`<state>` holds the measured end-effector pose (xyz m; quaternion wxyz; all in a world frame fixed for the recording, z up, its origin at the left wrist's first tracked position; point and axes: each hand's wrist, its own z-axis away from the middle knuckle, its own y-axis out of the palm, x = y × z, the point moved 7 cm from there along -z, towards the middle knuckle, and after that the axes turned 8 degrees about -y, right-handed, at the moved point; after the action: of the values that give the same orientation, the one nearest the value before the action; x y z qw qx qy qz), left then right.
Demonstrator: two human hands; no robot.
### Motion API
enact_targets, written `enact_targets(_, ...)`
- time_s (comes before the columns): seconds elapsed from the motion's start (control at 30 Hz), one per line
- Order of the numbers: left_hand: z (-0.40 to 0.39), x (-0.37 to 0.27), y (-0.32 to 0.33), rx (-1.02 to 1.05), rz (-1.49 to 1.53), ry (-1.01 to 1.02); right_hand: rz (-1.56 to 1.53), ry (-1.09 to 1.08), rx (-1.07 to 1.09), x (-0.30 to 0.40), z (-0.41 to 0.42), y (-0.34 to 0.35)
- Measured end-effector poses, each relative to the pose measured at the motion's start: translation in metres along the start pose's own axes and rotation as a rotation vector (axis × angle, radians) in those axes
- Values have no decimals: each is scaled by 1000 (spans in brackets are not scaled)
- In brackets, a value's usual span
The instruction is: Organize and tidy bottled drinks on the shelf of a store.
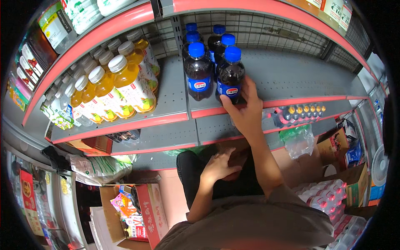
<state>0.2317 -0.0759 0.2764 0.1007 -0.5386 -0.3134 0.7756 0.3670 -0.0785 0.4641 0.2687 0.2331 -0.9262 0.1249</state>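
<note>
My right hand [247,109] wraps around the lower part of a Pepsi bottle [230,75] with a blue cap, which stands upright at the front of a grey metal shelf [281,75]. Beside it on the left is another Pepsi bottle [198,73], and several more stand behind these two in two rows. Lower down, over my lap, my left hand [218,167] has its fingers apart and holds nothing that I can see. Dark trousers [187,168] show beneath it.
Bottles of yellow drink [125,75] fill the shelf's left section. Below lie a shrink-wrapped bottle pack [300,114] and a plastic bag [298,142]. An open carton [153,209] of packets sits on the floor at left; bottle packs [325,197] are stacked at right. A wire mesh [265,31] backs the shelf.
</note>
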Motion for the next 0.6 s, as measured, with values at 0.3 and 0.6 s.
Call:
enact_targets(0.3, -2, -9, -2, 47, -26, -44, -107, 28, 16, -11, 1, 1)
enact_targets(0.6, -9, 10, 10, -48, 6, 40, -76, 63, 19, -11, -4, 4)
